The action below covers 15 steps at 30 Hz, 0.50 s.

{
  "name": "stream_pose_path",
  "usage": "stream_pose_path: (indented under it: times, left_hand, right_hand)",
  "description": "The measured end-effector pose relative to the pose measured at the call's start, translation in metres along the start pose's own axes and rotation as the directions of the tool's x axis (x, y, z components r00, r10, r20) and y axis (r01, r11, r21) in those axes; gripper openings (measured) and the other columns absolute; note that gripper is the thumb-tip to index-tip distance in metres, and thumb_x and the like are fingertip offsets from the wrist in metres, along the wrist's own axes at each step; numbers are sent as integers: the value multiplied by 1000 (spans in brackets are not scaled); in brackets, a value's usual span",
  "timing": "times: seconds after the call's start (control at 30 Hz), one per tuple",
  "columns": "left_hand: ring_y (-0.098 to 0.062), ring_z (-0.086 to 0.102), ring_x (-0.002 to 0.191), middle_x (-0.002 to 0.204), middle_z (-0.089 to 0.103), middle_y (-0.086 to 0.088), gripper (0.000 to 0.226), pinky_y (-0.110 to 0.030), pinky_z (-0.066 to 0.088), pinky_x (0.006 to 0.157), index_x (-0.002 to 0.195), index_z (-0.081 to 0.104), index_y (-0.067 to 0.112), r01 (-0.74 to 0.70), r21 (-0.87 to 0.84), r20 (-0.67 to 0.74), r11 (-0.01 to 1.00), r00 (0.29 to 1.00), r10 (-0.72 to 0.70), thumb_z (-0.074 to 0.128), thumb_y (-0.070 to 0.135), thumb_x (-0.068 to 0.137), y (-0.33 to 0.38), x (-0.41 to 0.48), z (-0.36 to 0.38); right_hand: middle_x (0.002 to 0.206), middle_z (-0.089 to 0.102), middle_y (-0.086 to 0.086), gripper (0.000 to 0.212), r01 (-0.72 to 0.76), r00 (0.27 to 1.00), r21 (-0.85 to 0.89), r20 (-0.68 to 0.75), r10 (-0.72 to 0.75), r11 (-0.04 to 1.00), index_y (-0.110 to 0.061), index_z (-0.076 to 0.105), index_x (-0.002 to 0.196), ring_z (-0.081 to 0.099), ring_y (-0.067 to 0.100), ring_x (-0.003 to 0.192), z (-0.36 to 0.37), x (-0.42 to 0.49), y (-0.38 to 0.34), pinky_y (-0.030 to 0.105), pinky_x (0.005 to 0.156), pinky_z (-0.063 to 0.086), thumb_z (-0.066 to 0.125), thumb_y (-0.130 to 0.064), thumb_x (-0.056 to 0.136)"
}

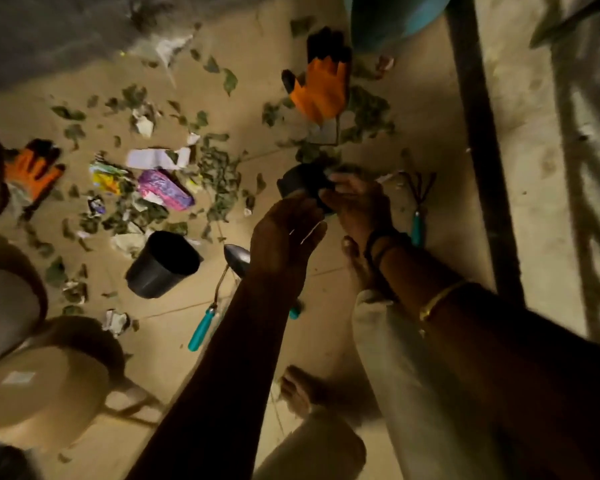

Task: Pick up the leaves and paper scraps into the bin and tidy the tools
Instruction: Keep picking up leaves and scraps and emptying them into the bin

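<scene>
The right hand grasps a black pot low over the floor, the left hand touching its base, grip unclear, probably to gather the leaves and scraps littering the floor's middle.

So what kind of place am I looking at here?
Probably a home gardening spot, perhaps a balcony or patio: tiled floor strewn with leaves, a black plant pot, an orange glove and a hand rake.

Covered and cropped things
The left forearm covers part of the trowel blade and most of a second teal handle; the top edge crops the teal container.
</scene>
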<state>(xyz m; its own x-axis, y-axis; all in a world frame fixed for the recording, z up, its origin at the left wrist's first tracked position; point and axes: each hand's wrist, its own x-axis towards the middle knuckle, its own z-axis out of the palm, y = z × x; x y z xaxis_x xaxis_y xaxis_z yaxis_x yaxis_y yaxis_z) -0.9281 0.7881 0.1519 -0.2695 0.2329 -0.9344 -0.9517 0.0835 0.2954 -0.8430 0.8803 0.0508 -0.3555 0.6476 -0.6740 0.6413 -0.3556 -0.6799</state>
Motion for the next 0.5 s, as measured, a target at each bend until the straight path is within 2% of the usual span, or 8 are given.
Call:
stream_pose_path:
  times: [0.1,0.2,0.27,0.3,0.37,0.4,0.43,0.5]
  left_hand:
    - [-19,69,83,89,73,-6,26,-29,57,76,120,65,6,-32,-82,16,996,999,34,56,15,98,-9,52,-2]
    - [-21,67,94,97,69,-8,23,-30,57,84,115,65,6,-91,-175,62,980,993,103,53,15,98,-8,88,-8]
    - [-21,66,96,97,68,-8,23,-30,56,89,115,64,6,-130,-214,113,968,981,156,51,14,99,-6,107,-10]
    - [-21,66,97,97,68,-8,22,-30,56,88,115,64,6,-142,-225,139,964,975,176,51,14,99,-5,115,-9]
    - [-22,68,100,102,70,-10,23,-31,57,88,115,63,5,-156,-243,174,958,964,201,50,14,100,-5,130,-2]
    - [-24,69,102,105,70,-12,25,-33,56,91,118,63,4,-159,-249,189,955,959,209,49,14,100,-6,137,1]
    - [-25,69,106,110,70,-13,28,-34,55,95,121,62,3,-158,-250,204,955,956,212,49,15,100,-8,143,5]
    - [-27,67,113,118,70,-14,35,-37,52,102,128,60,2,-159,-234,229,959,950,213,49,17,99,-13,155,11]
  right_hand:
    - [139,56,8,63,141,988,-121,75,-133,983,-19,56,140,52,25,129,19,39,30,42,107,45,73,-43,85]
    - [139,56,6,69,271,959,-146,124,-254,951,-17,54,141,52,19,127,37,52,51,33,103,45,69,-50,82]
    - [130,61,-3,64,376,921,-92,143,-362,922,-17,58,135,57,12,119,46,50,59,33,99,49,70,-51,81]
    - [126,64,-1,58,419,901,-76,159,-404,905,-16,60,132,60,15,116,51,49,64,39,97,52,73,-46,83]
    - [119,67,14,48,472,878,-149,167,-448,869,-7,61,127,64,30,110,56,50,71,48,92,53,76,-23,85]
    - [117,67,16,45,473,879,-173,158,-450,864,-5,62,127,64,32,107,56,51,73,44,90,53,75,-16,85]
    - [115,68,12,41,458,888,-157,127,-442,875,-8,63,126,65,26,105,54,53,75,37,87,53,74,-17,88]
    - [114,68,-1,33,474,877,-150,-12,-481,868,-17,66,123,64,12,102,40,57,80,31,83,54,69,-28,92]
